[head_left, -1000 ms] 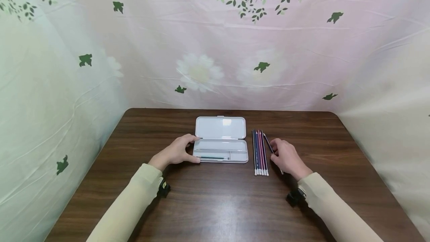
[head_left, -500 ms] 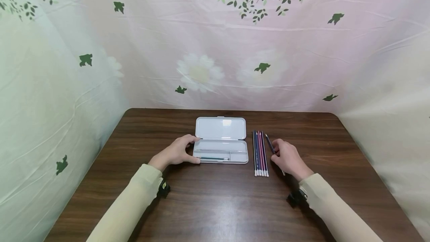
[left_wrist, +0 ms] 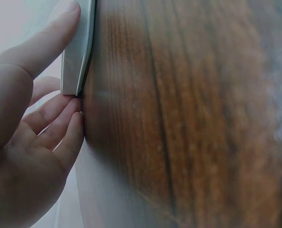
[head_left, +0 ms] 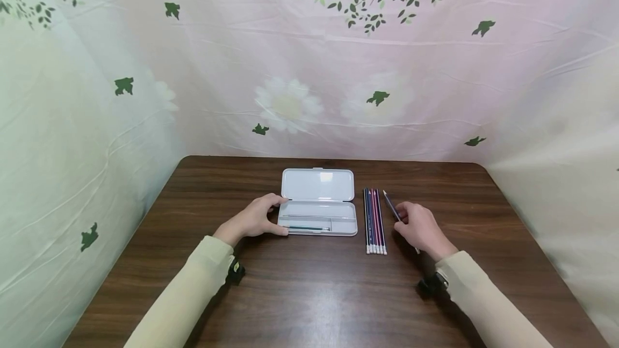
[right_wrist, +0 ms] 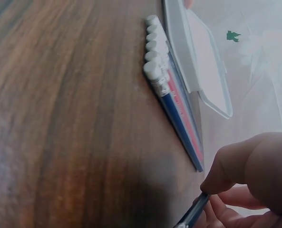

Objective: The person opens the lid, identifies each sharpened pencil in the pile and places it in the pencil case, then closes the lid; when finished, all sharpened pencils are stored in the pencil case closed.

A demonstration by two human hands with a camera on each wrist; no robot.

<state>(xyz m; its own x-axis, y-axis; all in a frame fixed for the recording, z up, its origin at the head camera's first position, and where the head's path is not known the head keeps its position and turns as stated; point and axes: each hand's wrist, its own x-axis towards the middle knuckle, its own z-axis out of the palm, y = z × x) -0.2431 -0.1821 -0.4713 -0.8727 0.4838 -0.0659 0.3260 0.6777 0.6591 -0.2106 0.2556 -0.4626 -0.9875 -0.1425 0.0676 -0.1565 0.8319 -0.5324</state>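
An open white pencil case (head_left: 344, 225) lies on the table with its lid (head_left: 314, 184) folded back. A green pencil (head_left: 308, 228) lies in its front compartment. My left hand (head_left: 252, 217) holds the left end of the case, thumb at the front edge and fingers round the back; the left wrist view shows the thumb (left_wrist: 48, 45) against its side. To the right of the case, several pencils (head_left: 374, 222) lie side by side, white erasers towards me. My right hand (head_left: 422, 228) pinches a dark pencil (head_left: 390, 205) between thumb and fingers, its tip pointing away and slightly left.
The brown wooden table (head_left: 309, 294) has rounded far corners. Behind it and at both sides hangs a pale printed cloth (head_left: 309, 58). A black wrist camera (head_left: 236, 272) sits on the left wrist, another camera (head_left: 432, 284) on the right.
My right hand has shifted a little to the right with the dark pencil, widening the gap to the row. My left hand and the case look still.
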